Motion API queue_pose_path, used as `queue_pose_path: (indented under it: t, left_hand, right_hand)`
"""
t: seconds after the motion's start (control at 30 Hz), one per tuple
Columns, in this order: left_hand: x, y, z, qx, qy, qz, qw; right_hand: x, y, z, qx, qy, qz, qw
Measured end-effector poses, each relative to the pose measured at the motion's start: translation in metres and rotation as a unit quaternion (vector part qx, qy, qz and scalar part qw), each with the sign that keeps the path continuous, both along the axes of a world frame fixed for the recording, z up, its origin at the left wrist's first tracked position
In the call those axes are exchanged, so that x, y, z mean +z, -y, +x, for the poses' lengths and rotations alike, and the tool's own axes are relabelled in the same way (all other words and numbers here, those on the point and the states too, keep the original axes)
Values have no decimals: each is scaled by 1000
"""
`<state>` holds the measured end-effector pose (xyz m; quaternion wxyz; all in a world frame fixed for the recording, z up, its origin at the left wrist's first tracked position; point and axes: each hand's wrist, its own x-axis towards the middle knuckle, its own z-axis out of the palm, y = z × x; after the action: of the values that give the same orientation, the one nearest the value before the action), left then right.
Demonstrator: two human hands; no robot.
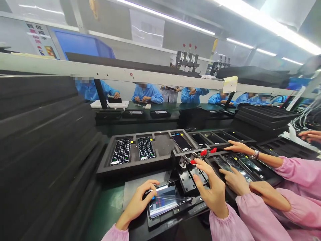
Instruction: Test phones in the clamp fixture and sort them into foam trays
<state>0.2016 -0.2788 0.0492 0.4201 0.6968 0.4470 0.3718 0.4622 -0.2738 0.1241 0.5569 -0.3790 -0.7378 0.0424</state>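
Left hand [136,201] low in view, fingers curled and bunched together, thumb reaching across the top, wrist angled in from the lower left. Right hand [212,190] further right and a little higher, fingers spread apart and slightly arched, pointing forward, back of the hand turned up toward the camera. Both forearms reaching in from the bottom edge, wrists bare just past the ends of loose pink sleeves [227,227], hands well apart.
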Motion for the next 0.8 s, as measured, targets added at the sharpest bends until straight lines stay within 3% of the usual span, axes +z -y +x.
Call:
queue_pose_path:
  t: [0.27, 0.33, 0.43, 0.53, 0.63, 0.73, 0.8]
  left_hand:
    - [5, 1, 3, -14, 4, -16, 1000]
    - [4, 0, 1, -21, 10, -17, 1000]
    - [3, -3, -1, -17, 27, -23, 999]
    - [-1, -5, 0, -8, 59, -38, 998]
    - [-8, -5, 1, 3, 65, -44, 997]
    - [-14, -4, 0, 22, 42, -25, 999]
    - [-16, -5, -1, 16, 68, -36, 997]
  right_hand:
    - [15, -4, -1, -17, 8, 4, 1000]
    - [5, -3, -1, -62, -20, 17, 998]
    - [-24, -4, -3, -133, -23, 64, 989]
    - [-52, -4, -12, -115, 67, 63, 989]
    - [-63, 2, -20, -61, 139, 2, 988]
    - [-56, 4, -1, -61, 101, -21, 993]
    - [-45, -4, 39, -99, 68, -10, 993]
